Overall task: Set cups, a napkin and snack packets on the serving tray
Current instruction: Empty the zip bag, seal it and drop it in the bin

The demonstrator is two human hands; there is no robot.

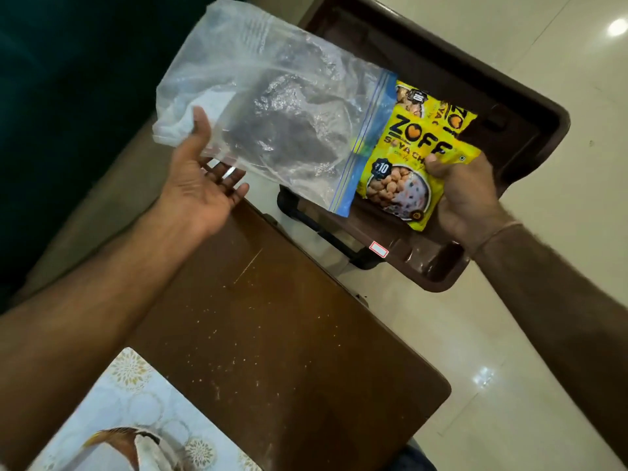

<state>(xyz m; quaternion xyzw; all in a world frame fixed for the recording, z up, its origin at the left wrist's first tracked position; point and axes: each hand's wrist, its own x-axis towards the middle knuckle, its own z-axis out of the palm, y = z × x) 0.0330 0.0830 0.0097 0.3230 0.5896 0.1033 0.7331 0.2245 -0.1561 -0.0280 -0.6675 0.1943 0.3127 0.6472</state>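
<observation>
Underneath everything, a brown table (272, 334) fills the lower middle of the view, its top speckled with pale crumbs, and a patterned white mat (136, 396) lies on its near-left corner with a brown-and-white object, too cropped to identify, resting on it. Beyond the table's far edge sits a dark brown plastic surface with a raised rim (530, 130), over a glossy cream tiled floor (509, 368). Above that rimmed surface a large clear zip-lock bag (272, 117) hangs tilted, its blue seal strip pointing down and to the right. The left hand (200, 175) is under the bag's closed corner, palm up, fingers loosely spread, with the thumb lying against the plastic; whether it truly grips the bag cannot be told. Right at the bag's mouth are the snack packets (404, 158), yellow with "ZOFF" printed in dark letters and pictures of round snacks; two are visible, one overlapping the other. The right hand (465, 195) holds them from the right side, thumb pressed on the front of the nearer packet and fingers curled behind it. The packets are held just above the rimmed surface, touching the bag's opening.
</observation>
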